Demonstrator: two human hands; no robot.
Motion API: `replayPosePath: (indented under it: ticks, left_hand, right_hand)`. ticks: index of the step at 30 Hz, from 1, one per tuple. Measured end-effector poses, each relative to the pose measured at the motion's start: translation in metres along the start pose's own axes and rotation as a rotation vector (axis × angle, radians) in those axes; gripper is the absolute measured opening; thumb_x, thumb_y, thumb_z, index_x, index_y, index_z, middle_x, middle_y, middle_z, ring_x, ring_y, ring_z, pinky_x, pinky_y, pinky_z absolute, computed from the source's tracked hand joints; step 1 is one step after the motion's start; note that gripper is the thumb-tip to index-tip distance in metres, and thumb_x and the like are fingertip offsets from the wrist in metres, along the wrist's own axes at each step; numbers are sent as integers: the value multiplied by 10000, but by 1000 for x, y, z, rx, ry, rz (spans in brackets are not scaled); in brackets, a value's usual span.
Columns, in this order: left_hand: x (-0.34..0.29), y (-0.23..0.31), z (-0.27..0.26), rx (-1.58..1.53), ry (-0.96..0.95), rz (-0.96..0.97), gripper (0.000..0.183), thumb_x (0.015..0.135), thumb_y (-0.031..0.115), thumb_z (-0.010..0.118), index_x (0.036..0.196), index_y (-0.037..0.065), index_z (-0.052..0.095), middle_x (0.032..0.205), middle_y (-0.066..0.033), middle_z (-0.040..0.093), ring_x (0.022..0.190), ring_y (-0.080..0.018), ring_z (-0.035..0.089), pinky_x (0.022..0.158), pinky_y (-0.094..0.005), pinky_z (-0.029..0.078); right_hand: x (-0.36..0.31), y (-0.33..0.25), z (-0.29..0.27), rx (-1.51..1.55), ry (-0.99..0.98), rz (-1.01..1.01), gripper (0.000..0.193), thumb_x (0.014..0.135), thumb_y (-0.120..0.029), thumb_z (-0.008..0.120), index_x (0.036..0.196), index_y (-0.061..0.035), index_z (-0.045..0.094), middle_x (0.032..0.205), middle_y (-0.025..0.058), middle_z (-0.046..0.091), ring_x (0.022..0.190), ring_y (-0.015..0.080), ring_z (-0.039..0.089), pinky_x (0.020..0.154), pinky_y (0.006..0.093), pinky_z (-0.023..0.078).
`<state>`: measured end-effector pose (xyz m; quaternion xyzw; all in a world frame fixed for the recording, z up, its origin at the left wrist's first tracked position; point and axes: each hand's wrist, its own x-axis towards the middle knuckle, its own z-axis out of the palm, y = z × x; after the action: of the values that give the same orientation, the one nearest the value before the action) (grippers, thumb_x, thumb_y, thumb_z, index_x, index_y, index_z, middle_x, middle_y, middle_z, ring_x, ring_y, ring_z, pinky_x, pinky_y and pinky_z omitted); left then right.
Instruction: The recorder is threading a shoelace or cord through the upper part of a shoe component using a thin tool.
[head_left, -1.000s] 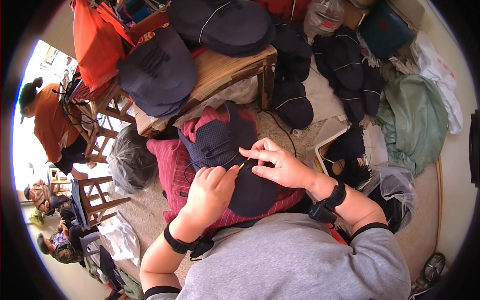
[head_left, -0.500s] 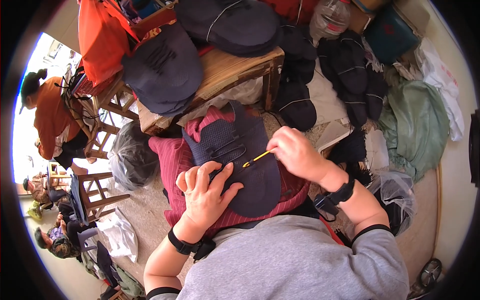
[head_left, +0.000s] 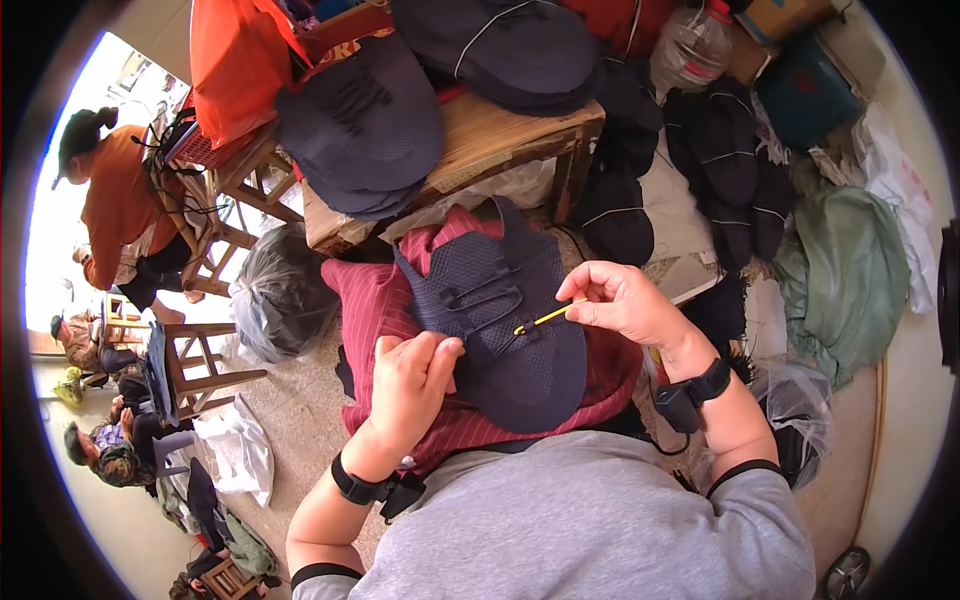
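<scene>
A dark navy knit shoe upper (head_left: pixel 530 390) lies flat over a red striped cloth (head_left: pixel 368 300) on my lap. Black lace (head_left: pixel 487 300) runs in loops across its middle. My right hand (head_left: pixel 635 318) pinches the end of a thin yellow hook tool (head_left: pixel 552 316), whose tip rests by a small black loop on the upper. At the upper's left edge, my left hand (head_left: pixel 410 388) is closed, thumb pressed to forefinger. What it pinches, perhaps a lace end, is too small to make out.
A wooden bench (head_left: pixel 490 130) ahead bears stacked dark uppers (head_left: pixel 365 120). Tied dark bundles (head_left: pixel 725 150) lie to the right, near a green sack (head_left: pixel 840 270). A black plastic bag (head_left: pixel 280 290) and wooden stools (head_left: pixel 200 365) stand left, with other people sitting beyond.
My left hand has lifted off the upper's face and closed at its left edge. My right hand still holds the hook, with its fingers shifted. The whole view has moved slightly.
</scene>
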<state>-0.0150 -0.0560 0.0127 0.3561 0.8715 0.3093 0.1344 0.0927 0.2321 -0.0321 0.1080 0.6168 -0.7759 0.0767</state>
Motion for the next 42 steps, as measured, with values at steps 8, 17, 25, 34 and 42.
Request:
replayPosePath:
  ticks: [8, 17, 25, 34, 42]
  left_hand:
    - [7, -4, 17, -62, 157, 58, 152, 820, 44, 805, 802, 28, 654, 731, -57, 586, 580, -155, 547, 549, -291, 446]
    - [7, -12, 10, 34, 136, 51, 183, 783, -14, 776, 850, 34, 613, 819, -67, 553, 753, -202, 567, 676, -327, 475]
    - [9, -3, 9, -33, 136, 190, 699, 691, 83, 919, 1341, 125, 666, 1176, -80, 451, 1060, -230, 516, 871, -320, 482]
    - [12, -9, 21, -66, 137, 70, 655, 690, 243, 933, 1293, 185, 684, 1143, -61, 485, 1081, -249, 519, 937, -417, 419]
    - [12, 1, 18, 33, 113, 50, 597, 728, 253, 911, 1277, 184, 687, 1142, -67, 503, 1060, -245, 531, 928, -411, 413]
  right_hand:
    - [0, -4, 8, -441, 7, -216, 110, 903, -70, 763, 997, -27, 727, 937, -5, 600, 806, 68, 561, 706, 230, 463]
    - [5, 23, 3, -227, 27, -238, 55, 928, -71, 749, 931, -34, 708, 891, -20, 615, 799, 76, 566, 709, 236, 463]
    - [0, 23, -1, 291, -4, 53, 104, 993, -124, 705, 1044, -47, 752, 898, -45, 662, 781, 23, 554, 701, 189, 449]
    - [-5, 29, 36, 86, 129, -135, 203, 1023, -222, 674, 1086, -60, 778, 975, -8, 714, 894, 52, 608, 798, 199, 458]
    - [-8, 43, 32, 456, 209, -41, 223, 1024, -223, 670, 1069, -25, 763, 957, -1, 716, 802, 40, 579, 725, 194, 439]
